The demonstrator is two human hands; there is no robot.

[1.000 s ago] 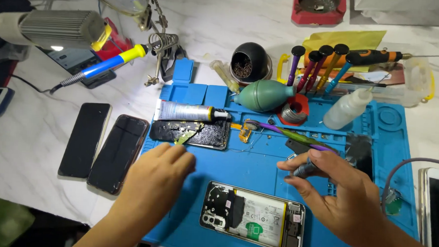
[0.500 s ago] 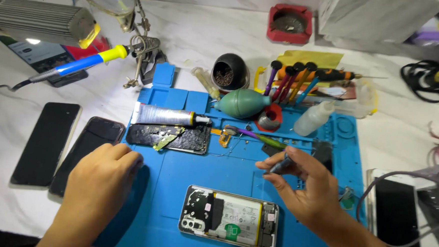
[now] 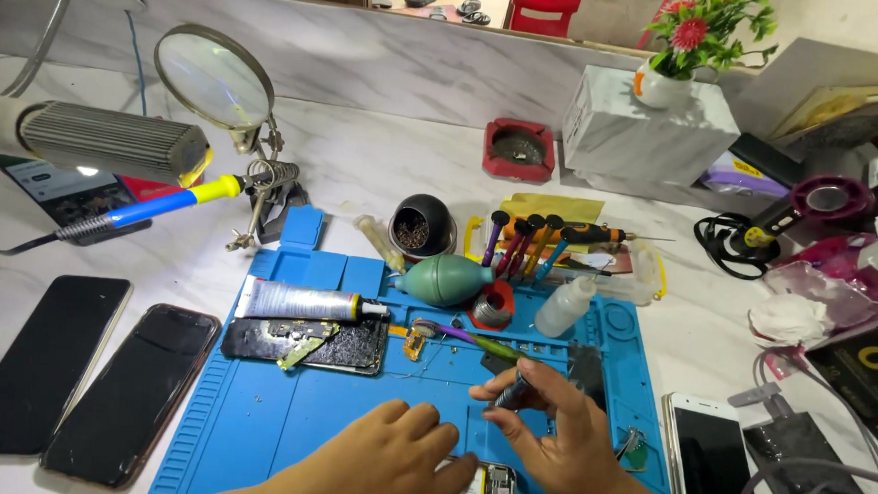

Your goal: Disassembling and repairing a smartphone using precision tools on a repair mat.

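Both hands now sit lower and closer together than half a second ago, and the opened phone (image 3: pixel 481 490) has slid to the near edge of the view, only its top end showing between them; the camera has tipped up to take in the far wall. Left hand (image 3: pixel 388 460): lies palm down on the blue work mat (image 3: pixel 250 418), fingers loosely curled, their tips touching the left side of the phone; it pinches nothing that can be seen. Right hand (image 3: pixel 559 434): thumb and forefinger pinched on a slim dark screwdriver (image 3: pixel 512 391), its tip angled down toward the phone. Far of the hands lie a purple-handled tool (image 3: pixel 454 334), a grey glue tube (image 3: pixel 301 302) and a dark cracked screen panel (image 3: pixel 304 342); farther still, a green air blower (image 3: pixel 444 279), a clear squeeze bottle (image 3: pixel 564 306) and a rack of screwdrivers (image 3: pixel 534 247). Two dark phones (image 3: pixel 82 379) rest left of the mat, a white phone (image 3: pixel 713 462) right of it. Judged step: work on the phone's exposed interior, the left hand steadying while the right brings the driver in. The next move would call for seating the tip squarely on a small fastener, with the phone held still; most of the phone lies out of view, so the target cannot be told.
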